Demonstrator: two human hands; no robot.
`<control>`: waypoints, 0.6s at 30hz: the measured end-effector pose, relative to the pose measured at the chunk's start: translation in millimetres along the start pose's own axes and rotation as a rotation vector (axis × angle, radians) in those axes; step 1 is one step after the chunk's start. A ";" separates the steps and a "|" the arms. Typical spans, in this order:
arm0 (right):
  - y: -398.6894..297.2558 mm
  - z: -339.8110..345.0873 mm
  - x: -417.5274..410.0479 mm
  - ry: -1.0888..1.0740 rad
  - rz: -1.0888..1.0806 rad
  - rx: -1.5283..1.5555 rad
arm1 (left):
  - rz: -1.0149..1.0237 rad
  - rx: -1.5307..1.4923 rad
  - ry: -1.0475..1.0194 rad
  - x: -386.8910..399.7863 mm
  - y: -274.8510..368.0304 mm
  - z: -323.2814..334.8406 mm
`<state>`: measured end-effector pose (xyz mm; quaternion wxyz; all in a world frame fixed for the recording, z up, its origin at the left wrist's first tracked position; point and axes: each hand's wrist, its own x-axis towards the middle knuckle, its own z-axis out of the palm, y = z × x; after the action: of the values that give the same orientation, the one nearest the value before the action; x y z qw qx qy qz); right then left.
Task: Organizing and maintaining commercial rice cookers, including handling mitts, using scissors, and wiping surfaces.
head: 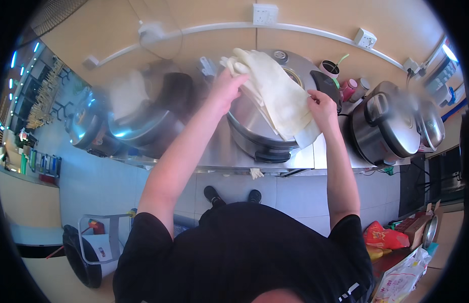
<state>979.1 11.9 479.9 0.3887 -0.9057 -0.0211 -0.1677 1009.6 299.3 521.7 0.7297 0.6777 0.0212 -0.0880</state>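
A layered stack of pale cream long-cuffed rubber gloves (282, 94) hangs between my hands, above a large stainless steel lidded cooker (244, 130). My left hand (229, 89) grips the bunched finger end at the upper left. With thumb and fingers, my right hand (322, 108) pinches the right edge of the cuffs. Part of the cooker's lid is covered by the gloves, and its black front handle (272, 156) shows below them. Whether the gloves touch the lid I cannot tell.
Right of the cooker stand a cup (329, 69) with a green-handled utensil, a pink-red jar (348, 89) and another lidded cooker (386, 125). Large steel pots (143, 130) stand left, blurred. A pale glove (256, 173) hangs at the counter's front edge. A chair (96, 242) is behind left.
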 end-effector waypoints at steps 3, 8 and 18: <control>-1.0 -3.7 -18.4 0.091 -0.078 -0.049 | 0.067 0.143 -0.020 -15.9 -10.6 -10.3; 38.0 -6.5 -71.2 0.322 -0.055 0.144 | 0.150 0.172 -0.023 -82.3 -52.1 -46.3; 170.4 76.7 -241.1 0.186 0.874 0.670 | -0.414 0.987 0.177 -240.2 -325.5 -239.6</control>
<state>802.5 -30.1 234.7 0.6890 -0.6385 0.3386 -0.0540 743.3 539.6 217.7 0.2875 0.9265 0.1717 -0.1720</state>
